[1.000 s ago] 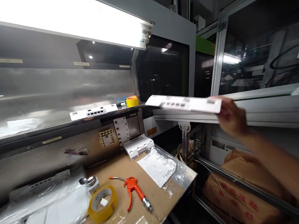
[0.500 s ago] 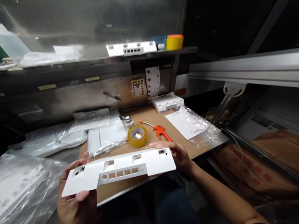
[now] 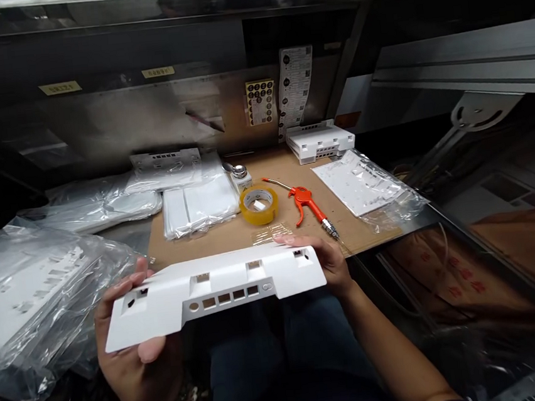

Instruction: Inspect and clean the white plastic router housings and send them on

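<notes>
A white plastic housing (image 3: 226,267), with a row of port openings along its recessed edge, is held level above the front of the workbench. My left hand (image 3: 134,345) grips its left end, thumb on the near face and fingers over the far edge. At the right end my right hand (image 3: 325,261) holds it, fingers over the top edge. Just beyond the housing lie a roll of yellow tape (image 3: 259,209) and an orange air blow gun (image 3: 305,203). A small bottle with a metal cap (image 3: 240,176) stands behind the tape.
Bagged white panels (image 3: 35,298) lie at the left, with flat plastic bags (image 3: 199,204) beside them. White housings (image 3: 321,140) are stacked at the back right, near a bagged white panel (image 3: 360,182). A metal shelf (image 3: 136,12) spans above; a metal rail (image 3: 462,59) runs along the right.
My view has tilted down, so the shelf sits higher and more of my lap shows. Both hands keep hold of the housing, which is tilted slightly differently.
</notes>
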The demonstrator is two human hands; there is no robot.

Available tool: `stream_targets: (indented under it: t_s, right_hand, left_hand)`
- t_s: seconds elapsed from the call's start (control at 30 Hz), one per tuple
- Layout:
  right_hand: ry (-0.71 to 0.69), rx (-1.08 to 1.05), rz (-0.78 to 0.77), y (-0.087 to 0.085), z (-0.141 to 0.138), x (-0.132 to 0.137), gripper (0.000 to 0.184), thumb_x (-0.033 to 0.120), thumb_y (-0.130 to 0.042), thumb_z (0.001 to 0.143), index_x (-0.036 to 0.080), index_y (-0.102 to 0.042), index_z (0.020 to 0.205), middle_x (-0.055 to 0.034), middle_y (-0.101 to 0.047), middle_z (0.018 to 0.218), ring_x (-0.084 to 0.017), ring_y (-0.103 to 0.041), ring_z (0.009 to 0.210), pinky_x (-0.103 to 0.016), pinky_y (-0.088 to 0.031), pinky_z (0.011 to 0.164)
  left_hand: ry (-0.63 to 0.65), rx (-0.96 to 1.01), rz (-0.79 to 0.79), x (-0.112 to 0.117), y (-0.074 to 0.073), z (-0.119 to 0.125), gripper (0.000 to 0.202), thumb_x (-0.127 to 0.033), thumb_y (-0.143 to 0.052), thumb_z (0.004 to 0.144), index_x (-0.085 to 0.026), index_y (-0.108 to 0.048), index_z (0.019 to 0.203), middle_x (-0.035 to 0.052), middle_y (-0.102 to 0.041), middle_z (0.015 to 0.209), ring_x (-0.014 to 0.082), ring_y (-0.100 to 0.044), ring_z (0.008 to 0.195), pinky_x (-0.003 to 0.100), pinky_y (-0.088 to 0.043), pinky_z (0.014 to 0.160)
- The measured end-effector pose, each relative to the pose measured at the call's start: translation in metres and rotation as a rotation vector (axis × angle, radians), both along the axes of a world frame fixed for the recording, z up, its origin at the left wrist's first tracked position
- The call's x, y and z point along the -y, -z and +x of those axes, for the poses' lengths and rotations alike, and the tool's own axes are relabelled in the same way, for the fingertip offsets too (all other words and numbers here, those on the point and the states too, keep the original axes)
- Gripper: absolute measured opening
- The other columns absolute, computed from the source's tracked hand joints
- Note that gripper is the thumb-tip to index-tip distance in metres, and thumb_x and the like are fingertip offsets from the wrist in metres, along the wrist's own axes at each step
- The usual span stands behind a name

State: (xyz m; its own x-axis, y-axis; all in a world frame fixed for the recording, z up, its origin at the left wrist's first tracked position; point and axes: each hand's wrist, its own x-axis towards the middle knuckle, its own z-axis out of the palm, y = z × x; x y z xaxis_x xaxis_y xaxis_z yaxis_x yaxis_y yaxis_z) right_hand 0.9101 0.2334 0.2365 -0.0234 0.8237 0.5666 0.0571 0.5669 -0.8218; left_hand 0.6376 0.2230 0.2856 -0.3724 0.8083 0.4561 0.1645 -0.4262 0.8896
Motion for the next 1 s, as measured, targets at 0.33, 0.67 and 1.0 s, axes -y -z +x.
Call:
stream_targets:
  t_s: [0.33,0.67,1.0]
  right_hand:
    - [0.06,-0.009,-0.019,0.015,0.006,0.003,0.031,0.026,-0.071,0.095,0.033,-0.072,0.125,-0.0028,-0.077,0.126,-0.026,-0.072,0.12,-0.043,-0.059,0.104]
    - [0.074,-0.054,-0.018,0.031,0.016,0.006,0.035,0.022,-0.073,0.092,0.032,-0.072,0.125,-0.0034,-0.077,0.126,-0.028,-0.073,0.118,-0.046,-0.058,0.106]
    - [-0.106,0.166,0.205,0.018,0.029,-0.016,0.036,0.021,-0.06,0.1,0.031,-0.069,0.133,-0.0057,-0.074,0.131,-0.029,-0.07,0.123,-0.052,-0.057,0.107]
  left_hand:
    - [0.097,0.133,0.098,0.004,0.004,0.009,0.076,-0.059,-0.094,0.058,-0.023,-0.069,0.121,0.0039,-0.066,0.122,0.0386,-0.047,0.144,0.049,-0.033,0.126]
    - [0.131,0.078,0.063,0.009,0.005,0.022,0.075,-0.066,-0.087,0.063,-0.026,-0.068,0.124,0.0069,-0.065,0.133,0.0364,-0.046,0.146,0.045,-0.033,0.125]
    - [0.622,1.223,-0.519,-0.003,0.03,-0.019,0.05,-0.049,-0.047,0.103,-0.019,-0.06,0.141,0.0134,-0.081,0.109,0.0321,-0.076,0.108,0.053,-0.055,0.104]
